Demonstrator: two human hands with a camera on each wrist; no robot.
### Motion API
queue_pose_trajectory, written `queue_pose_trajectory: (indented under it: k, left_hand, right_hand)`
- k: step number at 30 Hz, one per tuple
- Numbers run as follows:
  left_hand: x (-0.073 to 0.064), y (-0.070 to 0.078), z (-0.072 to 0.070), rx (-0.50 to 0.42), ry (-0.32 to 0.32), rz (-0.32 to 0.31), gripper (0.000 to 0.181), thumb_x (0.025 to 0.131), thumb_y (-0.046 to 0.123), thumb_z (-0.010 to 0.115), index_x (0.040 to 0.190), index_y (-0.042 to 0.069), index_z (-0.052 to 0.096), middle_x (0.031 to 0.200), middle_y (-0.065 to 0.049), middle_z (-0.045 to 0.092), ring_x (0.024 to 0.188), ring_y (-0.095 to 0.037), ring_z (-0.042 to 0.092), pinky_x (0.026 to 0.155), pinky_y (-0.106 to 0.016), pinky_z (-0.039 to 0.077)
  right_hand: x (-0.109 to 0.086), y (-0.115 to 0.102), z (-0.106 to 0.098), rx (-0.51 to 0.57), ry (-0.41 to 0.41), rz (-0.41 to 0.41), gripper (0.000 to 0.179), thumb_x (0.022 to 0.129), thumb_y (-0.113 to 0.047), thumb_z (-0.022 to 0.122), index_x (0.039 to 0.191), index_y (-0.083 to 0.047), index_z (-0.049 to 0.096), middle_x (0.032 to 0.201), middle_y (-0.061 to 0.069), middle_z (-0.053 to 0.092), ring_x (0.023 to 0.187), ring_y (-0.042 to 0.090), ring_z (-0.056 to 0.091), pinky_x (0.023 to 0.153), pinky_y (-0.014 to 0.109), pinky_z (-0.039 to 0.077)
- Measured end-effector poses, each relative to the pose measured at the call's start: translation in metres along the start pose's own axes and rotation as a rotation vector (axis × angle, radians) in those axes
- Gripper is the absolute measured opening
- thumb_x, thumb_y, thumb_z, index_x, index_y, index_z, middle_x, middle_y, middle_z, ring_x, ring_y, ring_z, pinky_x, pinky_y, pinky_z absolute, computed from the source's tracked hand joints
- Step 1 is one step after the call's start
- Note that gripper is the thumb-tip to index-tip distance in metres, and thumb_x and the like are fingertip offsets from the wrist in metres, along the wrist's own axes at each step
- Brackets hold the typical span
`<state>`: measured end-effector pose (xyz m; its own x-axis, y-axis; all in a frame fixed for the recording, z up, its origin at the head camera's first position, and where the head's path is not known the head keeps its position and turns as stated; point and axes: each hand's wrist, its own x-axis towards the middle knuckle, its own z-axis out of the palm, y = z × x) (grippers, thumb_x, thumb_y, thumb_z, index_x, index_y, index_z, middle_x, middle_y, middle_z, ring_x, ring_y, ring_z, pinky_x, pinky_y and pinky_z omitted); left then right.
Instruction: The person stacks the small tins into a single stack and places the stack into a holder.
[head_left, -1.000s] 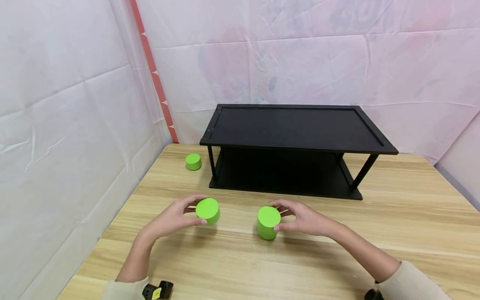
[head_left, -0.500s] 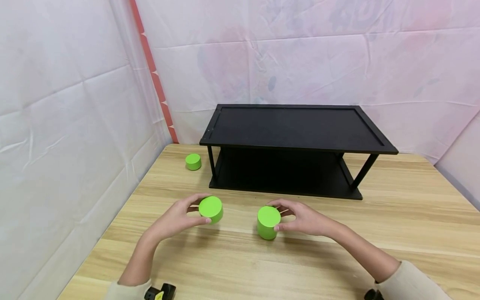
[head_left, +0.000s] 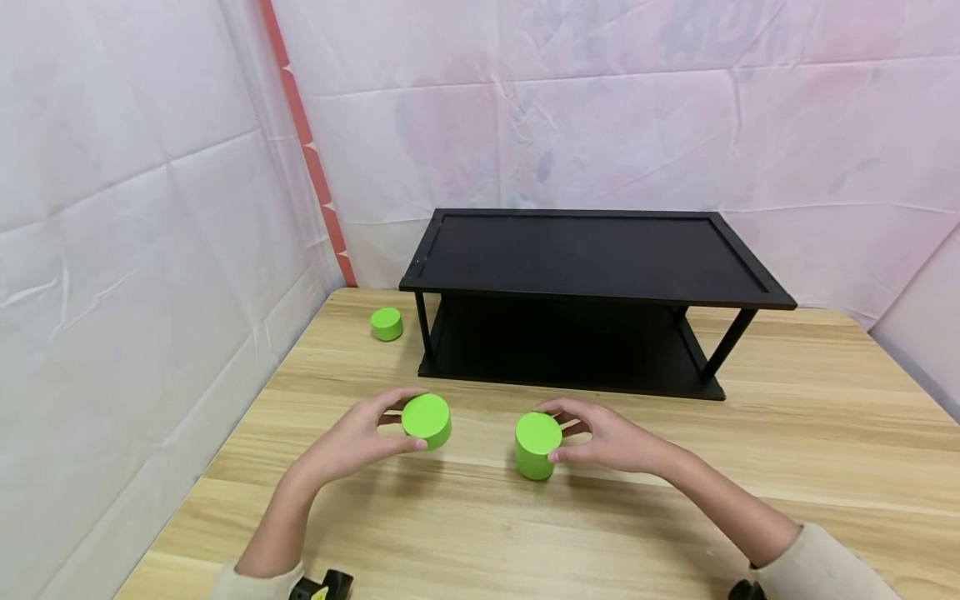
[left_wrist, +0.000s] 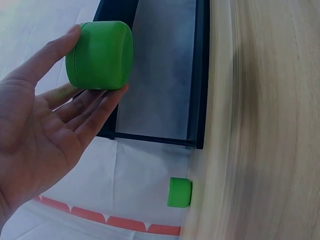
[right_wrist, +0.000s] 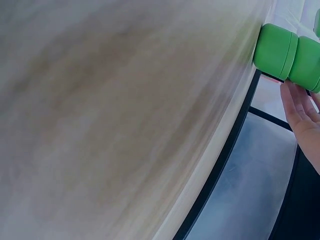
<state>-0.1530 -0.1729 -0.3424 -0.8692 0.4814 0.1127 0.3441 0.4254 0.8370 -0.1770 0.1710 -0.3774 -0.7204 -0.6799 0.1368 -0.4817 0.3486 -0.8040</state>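
Observation:
My left hand (head_left: 352, 439) pinches a small round green tin (head_left: 426, 422) between thumb and fingers, held above the wooden table left of centre. In the left wrist view, a lid seam runs round this tin (left_wrist: 102, 56). To its right, two similar green tins (head_left: 536, 448) stand stacked on the table. My right hand (head_left: 607, 439) holds the stack from its right side, thumb in front and fingers behind. The right wrist view shows the lower tin (right_wrist: 272, 50) against the table and the fingers (right_wrist: 298, 102) at the upper tin (right_wrist: 306, 62).
A black two-tier rack (head_left: 600, 254) stands at the back of the wooden table (head_left: 480, 537). Another green tin (head_left: 387, 324) sits left of the rack. White sheeting (head_left: 150, 250) hangs along the left side and behind.
My left hand has shifted a little to the right with its tin, closer to the stack. The right hand and the stacked tins stay in place.

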Motion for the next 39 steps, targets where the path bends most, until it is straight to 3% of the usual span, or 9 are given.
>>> queue_pose_trajectory:
  k: [11,39]
  left_hand:
    - [0.003,0.004,0.004,0.009,0.002,0.032,0.056,0.078,0.023,0.075,0.126,0.005,0.051,0.120,-0.004,0.055,0.108,-0.022,0.052,0.094,-0.032,0.041]
    - [0.011,0.015,0.018,0.034,-0.007,0.039,0.056,0.078,0.024,0.075,0.126,0.007,0.052,0.119,-0.002,0.055,0.105,-0.020,0.054,0.091,-0.033,0.043]
  right_hand:
    - [0.000,-0.002,0.000,-0.023,0.005,-0.002,0.057,0.080,-0.027,0.073,0.126,-0.005,0.050,0.117,-0.001,0.056,0.102,0.016,0.056,0.086,0.033,0.047]
    - [0.001,-0.002,-0.002,-0.027,-0.023,0.024,0.059,0.081,-0.030,0.071,0.128,-0.002,0.048,0.119,0.002,0.055,0.104,0.020,0.055,0.088,0.037,0.046]
